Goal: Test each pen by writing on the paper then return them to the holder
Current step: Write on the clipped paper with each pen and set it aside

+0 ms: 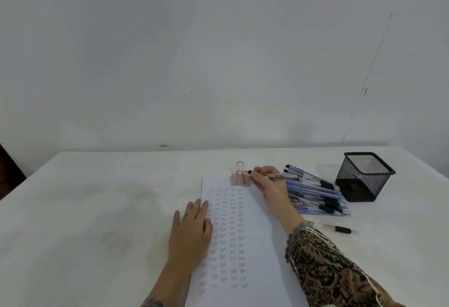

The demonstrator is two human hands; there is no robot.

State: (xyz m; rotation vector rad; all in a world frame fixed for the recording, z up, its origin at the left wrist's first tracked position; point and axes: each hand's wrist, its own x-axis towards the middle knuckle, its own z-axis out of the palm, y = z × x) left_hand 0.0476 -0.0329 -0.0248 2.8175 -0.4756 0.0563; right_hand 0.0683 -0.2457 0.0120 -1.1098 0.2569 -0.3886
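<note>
Pen testing, mid-sheet. The right hand [267, 185] pinched a clear ballpoint pen [285, 176] near its front end, with the tip pointing left just beside the pink binder clip [239, 178] at the top of the paper [262, 246]. The left hand [192, 231] lay flat with fingers straight, pressing the sheet's left edge onto the surface [97, 209]. A loose pile of pens [315, 195] sat right of the paper, next to the black mesh holder [364, 177]. The holder maybe leaned over, hard to say with the wide lens. One stray pen [335, 228] lay by the right sleeve. They looked like light, stiff, slick plastic, so I'd grab low on the barrel, and they'd probably roll easily.
</note>
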